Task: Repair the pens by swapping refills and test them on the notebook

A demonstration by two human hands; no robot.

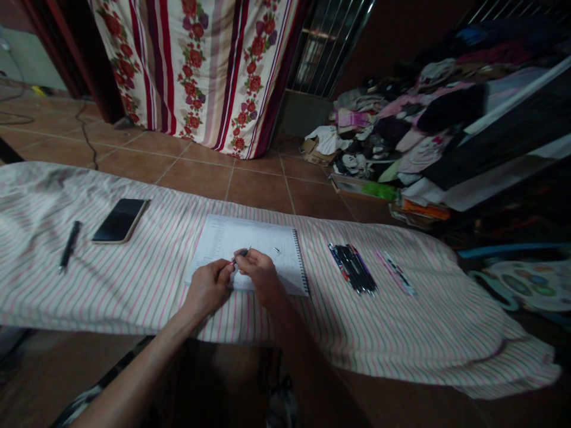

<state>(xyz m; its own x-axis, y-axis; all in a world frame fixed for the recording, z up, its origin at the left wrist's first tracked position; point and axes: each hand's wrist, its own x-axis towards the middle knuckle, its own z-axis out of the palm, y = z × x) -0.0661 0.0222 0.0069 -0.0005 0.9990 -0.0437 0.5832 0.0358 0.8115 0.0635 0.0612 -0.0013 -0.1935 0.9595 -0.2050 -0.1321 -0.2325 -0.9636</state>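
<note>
My left hand (209,286) and my right hand (260,273) meet over the near edge of a spiral notebook (267,241) that lies open on a striped cloth (134,279). Both hands pinch a dark pen (241,254) between them, its tip pointing up and right. A small loose piece (277,249) lies on the page just right of the hands.
A black phone (119,220) and a single dark pen (69,244) lie at the left. Right of the notebook are a bunch of pens (354,268) and two more pens (396,273). Behind are a floral mattress (209,65) and a pile of clothes (401,131).
</note>
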